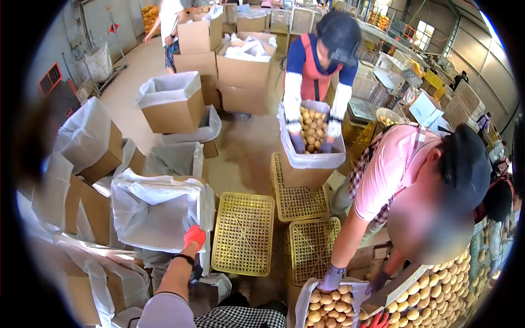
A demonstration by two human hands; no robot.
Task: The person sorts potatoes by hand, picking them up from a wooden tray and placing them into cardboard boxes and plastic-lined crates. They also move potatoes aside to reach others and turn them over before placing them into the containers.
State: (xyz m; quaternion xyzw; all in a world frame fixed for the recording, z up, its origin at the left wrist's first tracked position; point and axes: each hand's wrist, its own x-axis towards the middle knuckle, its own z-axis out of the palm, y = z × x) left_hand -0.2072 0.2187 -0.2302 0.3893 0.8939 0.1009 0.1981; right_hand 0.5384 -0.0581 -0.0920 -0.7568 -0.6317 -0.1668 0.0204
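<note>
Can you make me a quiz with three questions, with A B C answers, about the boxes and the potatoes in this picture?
1. Where is the left hand?
A. on the edge of the bag-lined box
B. inside a yellow crate
C. on the floor

2. What colour is the glove on that hand?
A. blue
B. red-orange
C. green

3. What is the state of the box held by the person in the dark cap?
A. flattened
B. taped shut
C. open, with potatoes inside

Answers:
1 A, the glove sits on the white liner at the box's near rim.
2 B, the glove is bright red-orange.
3 C, the liner is open and potatoes show inside.
</note>
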